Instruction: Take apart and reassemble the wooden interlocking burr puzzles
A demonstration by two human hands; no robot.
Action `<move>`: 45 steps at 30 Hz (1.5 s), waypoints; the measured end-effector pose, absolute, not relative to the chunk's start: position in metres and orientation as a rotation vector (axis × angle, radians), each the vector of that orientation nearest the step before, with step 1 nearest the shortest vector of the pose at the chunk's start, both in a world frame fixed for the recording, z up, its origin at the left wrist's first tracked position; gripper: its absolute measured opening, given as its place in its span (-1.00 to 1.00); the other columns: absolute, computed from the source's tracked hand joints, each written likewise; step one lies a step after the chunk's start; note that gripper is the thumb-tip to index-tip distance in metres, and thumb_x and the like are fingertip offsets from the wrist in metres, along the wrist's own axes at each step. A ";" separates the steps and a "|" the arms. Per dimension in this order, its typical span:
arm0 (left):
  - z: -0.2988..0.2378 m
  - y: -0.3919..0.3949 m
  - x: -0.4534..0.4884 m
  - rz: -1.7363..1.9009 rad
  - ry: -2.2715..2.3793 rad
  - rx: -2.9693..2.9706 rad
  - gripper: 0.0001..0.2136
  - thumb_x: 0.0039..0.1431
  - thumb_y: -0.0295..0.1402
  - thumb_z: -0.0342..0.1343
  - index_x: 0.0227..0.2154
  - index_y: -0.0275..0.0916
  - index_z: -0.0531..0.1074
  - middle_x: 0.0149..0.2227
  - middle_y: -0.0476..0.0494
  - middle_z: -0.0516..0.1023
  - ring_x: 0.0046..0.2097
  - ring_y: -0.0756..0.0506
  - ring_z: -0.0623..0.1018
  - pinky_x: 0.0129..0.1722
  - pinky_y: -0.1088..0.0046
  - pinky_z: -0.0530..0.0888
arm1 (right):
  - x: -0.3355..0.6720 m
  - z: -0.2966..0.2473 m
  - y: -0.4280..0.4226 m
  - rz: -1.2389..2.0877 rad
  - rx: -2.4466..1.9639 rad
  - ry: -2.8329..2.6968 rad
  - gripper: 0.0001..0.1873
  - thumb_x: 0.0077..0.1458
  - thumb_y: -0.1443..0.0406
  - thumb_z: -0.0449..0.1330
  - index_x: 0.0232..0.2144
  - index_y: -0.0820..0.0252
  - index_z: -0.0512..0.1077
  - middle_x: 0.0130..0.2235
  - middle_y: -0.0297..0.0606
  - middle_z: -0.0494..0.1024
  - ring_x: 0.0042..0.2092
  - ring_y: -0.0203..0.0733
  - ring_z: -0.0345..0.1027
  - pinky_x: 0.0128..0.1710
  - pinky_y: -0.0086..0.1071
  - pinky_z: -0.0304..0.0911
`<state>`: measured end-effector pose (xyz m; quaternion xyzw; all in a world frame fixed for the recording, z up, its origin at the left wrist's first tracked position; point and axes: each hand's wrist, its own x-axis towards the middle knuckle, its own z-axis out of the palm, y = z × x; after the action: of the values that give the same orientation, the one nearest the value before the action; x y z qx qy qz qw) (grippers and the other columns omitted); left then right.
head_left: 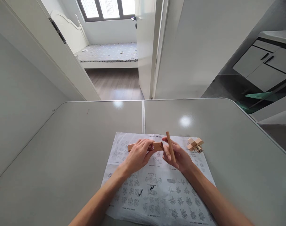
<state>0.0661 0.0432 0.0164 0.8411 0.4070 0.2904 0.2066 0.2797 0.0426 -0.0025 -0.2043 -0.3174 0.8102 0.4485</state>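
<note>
My left hand [139, 155] is closed around a horizontal wooden bar [158, 146], whose two ends stick out past my fingers. My right hand [178, 157] pinches a second wooden stick [170, 146] that stands nearly upright, its lower part against my palm and close to the right end of the bar. Both hands hover over a printed instruction sheet [157, 191] with many small diagrams. A small assembled cluster of wooden puzzle pieces [195, 144] rests on the sheet's upper right corner, just right of my right hand.
The sheet lies on a grey table [62, 150] with a seam down its middle and rounded far corners. Beyond it, an open white door [145, 47] leads to a room with a bed. Grey cabinets [265, 62] stand at the right.
</note>
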 end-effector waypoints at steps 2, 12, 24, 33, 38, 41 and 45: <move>0.015 0.043 0.066 0.798 1.164 2.355 -0.92 0.51 -0.27 0.03 -0.11 -0.15 0.34 -0.20 -0.09 0.61 -0.20 -0.15 0.55 -0.08 0.24 0.51 | 0.279 -0.001 0.044 1.962 -0.504 -0.750 -0.68 0.26 0.07 0.29 -0.01 0.04 0.55 -0.55 -0.52 0.44 -0.76 -0.47 0.01 -0.69 -0.49 0.00; 0.008 0.044 0.068 0.835 1.156 2.449 -0.98 0.46 -0.40 0.04 -0.14 -0.16 0.35 -0.27 -0.05 0.58 -0.24 -0.12 0.56 -0.08 0.26 0.50 | 0.276 0.006 0.046 1.946 -0.583 -0.790 -0.78 0.27 0.20 0.23 -0.13 0.21 0.56 -0.54 -0.46 0.43 -0.67 -0.44 0.07 -0.56 -0.45 0.08; 0.005 0.044 0.067 0.881 1.112 2.452 -0.74 0.35 -0.50 0.03 0.05 -0.13 0.35 -0.15 -0.11 0.65 -0.16 -0.14 0.65 -0.03 0.24 0.54 | 0.275 0.005 0.047 1.998 -0.660 -0.778 -0.80 0.23 0.21 0.25 -0.17 0.22 0.53 -0.52 -0.39 0.46 -0.58 -0.36 0.14 -0.56 -0.45 0.05; 0.006 0.043 0.067 0.863 1.134 2.473 -0.72 0.35 -0.52 0.02 0.06 -0.14 0.32 -0.17 -0.10 0.61 -0.18 -0.15 0.63 -0.04 0.24 0.53 | 0.274 0.006 0.046 1.991 -0.661 -0.774 -0.80 0.24 0.22 0.24 -0.17 0.22 0.52 -0.52 -0.38 0.46 -0.59 -0.35 0.13 -0.54 -0.43 0.06; 0.006 0.043 0.067 0.869 1.131 2.465 -0.74 0.36 -0.51 0.00 0.04 -0.13 0.32 -0.19 -0.09 0.61 -0.21 -0.13 0.63 -0.05 0.24 0.53 | 0.275 0.004 0.047 2.002 -0.678 -0.778 -0.82 0.26 0.22 0.22 -0.17 0.20 0.51 -0.51 -0.38 0.44 -0.57 -0.34 0.14 -0.54 -0.43 0.07; 0.005 0.044 0.067 0.852 1.130 2.467 -0.73 0.36 -0.52 0.00 0.06 -0.13 0.31 -0.18 -0.09 0.61 -0.19 -0.14 0.62 -0.03 0.23 0.52 | 0.276 0.004 0.047 1.995 -0.681 -0.779 -0.81 0.25 0.21 0.23 -0.17 0.20 0.50 -0.51 -0.38 0.43 -0.58 -0.33 0.13 -0.54 -0.42 0.08; 0.004 0.043 0.067 0.838 1.130 2.461 -0.71 0.35 -0.53 0.00 0.07 -0.13 0.29 -0.16 -0.10 0.60 -0.18 -0.14 0.61 -0.03 0.22 0.52 | 0.275 0.004 0.047 1.996 -0.684 -0.789 -0.81 0.26 0.20 0.23 -0.17 0.20 0.51 -0.50 -0.37 0.44 -0.57 -0.32 0.14 -0.54 -0.42 0.10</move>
<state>0.0666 0.0434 0.0045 0.8581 0.3939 0.2920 0.1528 0.2755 0.0469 0.0035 -0.2742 -0.3164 0.7999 0.4300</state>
